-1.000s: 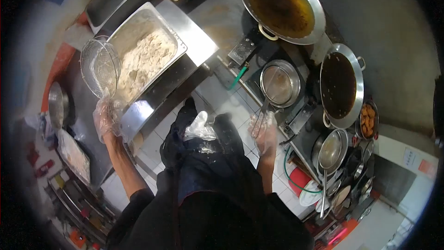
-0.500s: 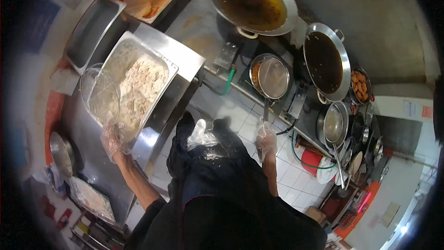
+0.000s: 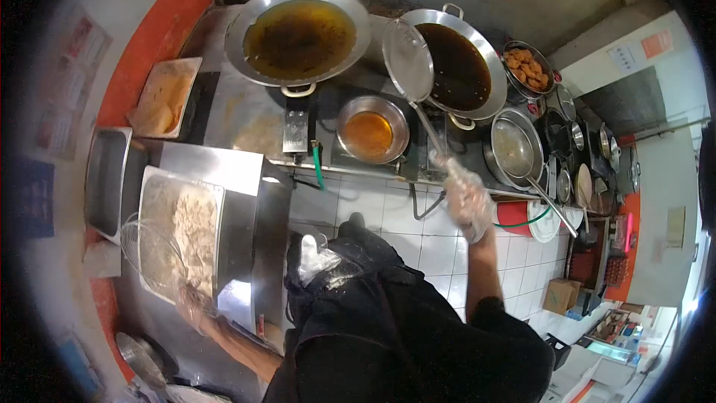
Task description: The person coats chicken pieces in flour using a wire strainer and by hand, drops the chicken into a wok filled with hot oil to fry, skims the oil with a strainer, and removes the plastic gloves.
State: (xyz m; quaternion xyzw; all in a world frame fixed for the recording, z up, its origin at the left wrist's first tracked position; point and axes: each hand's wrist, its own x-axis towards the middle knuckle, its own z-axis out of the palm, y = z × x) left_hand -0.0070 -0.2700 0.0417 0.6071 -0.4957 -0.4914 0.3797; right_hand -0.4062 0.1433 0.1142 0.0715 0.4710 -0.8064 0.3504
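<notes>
In a clear plastic glove, my left hand (image 3: pixel 194 306) is closed at the near end of a round wire strainer (image 3: pixel 138 250), which overlaps the left side of a metal tray (image 3: pixel 146 190). Clumpy flour-coated pieces (image 3: pixel 195 231) fill much of that tray. My right hand (image 3: pixel 470 198), also gloved, grips the long handle of a fine-mesh skimmer (image 3: pixel 408 60). The skimmer's head is tilted at the left rim of a wok (image 3: pixel 488 52) of dark oil. Below it and to the left sits a metal bowl (image 3: pixel 403 138) with orange-brown liquid.
A second wok (image 3: pixel 362 22) of yellowish oil stands at the back. Fried pieces (image 3: pixel 526 69) lie in a bowl at the right. Another strainer (image 3: pixel 514 149) rests on a pot, its handle jutting over the counter edge. A green hose (image 3: pixel 318 168) hangs at the front.
My right hand has lifted the skimmer off the bowl and moved it forward to the dark-oil wok. The view has turned right. My left hand stays with the wire strainer at the tray.
</notes>
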